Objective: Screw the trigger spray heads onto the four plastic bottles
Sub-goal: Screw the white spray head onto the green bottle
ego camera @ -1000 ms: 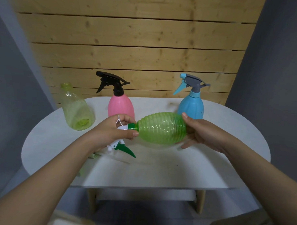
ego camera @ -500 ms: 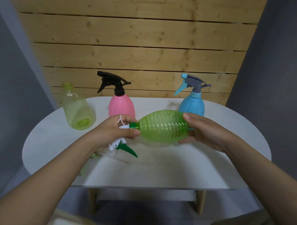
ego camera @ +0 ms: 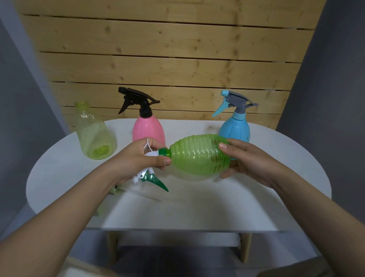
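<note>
I hold a ribbed green bottle (ego camera: pixel 199 156) sideways above the white table (ego camera: pixel 195 207), neck pointing left. My right hand (ego camera: pixel 245 159) grips its base. My left hand (ego camera: pixel 143 157) is closed around the white and green spray head (ego camera: pixel 150 174) at the bottle's green collar, trigger pointing down. A pink bottle (ego camera: pixel 148 130) with a black spray head stands behind my left hand. A blue bottle (ego camera: pixel 235 130) with a grey and blue head stands behind the green one. At the far left a pale green bottle (ego camera: pixel 94 135) stands with an open neck and no head.
A pale green part (ego camera: pixel 115 190) lies on the table under my left forearm, mostly hidden. A wooden plank wall (ego camera: pixel 169 65) rises right behind the table. Grey walls close in on both sides. The table's front edge is near my elbows.
The green bottle has lifted slightly and tilted, and my right hand has shifted its grip further over the base. My left hand stays on the spray head.
</note>
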